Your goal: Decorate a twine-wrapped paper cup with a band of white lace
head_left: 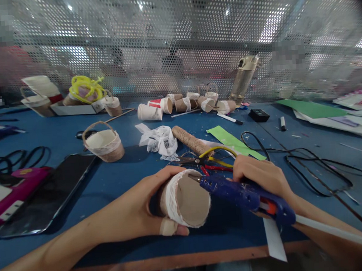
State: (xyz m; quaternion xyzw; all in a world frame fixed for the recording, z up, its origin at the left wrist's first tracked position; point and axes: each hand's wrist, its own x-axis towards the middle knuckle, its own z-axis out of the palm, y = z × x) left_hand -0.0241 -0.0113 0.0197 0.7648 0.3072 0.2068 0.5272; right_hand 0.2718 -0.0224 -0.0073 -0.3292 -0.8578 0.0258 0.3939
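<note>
A paper cup wrapped in brown twine, with white lace around its rim, is tipped so that its mouth faces me. My left hand grips it around the side; a bandage-like strip covers one fingertip. In my right hand is a blue glue gun, its metal nozzle at the upper inside rim of the cup. A white glue stick sticks out of the gun's rear. Just beyond the cup lie yellow-and-red-handled scissors, a twine roll and crumpled white lace.
A finished-looking little basket stands at left, near a phone and a magenta glue gun. Several wrapped cups line the back by a bottle. Black cable loops across the right; green paper lies mid-table.
</note>
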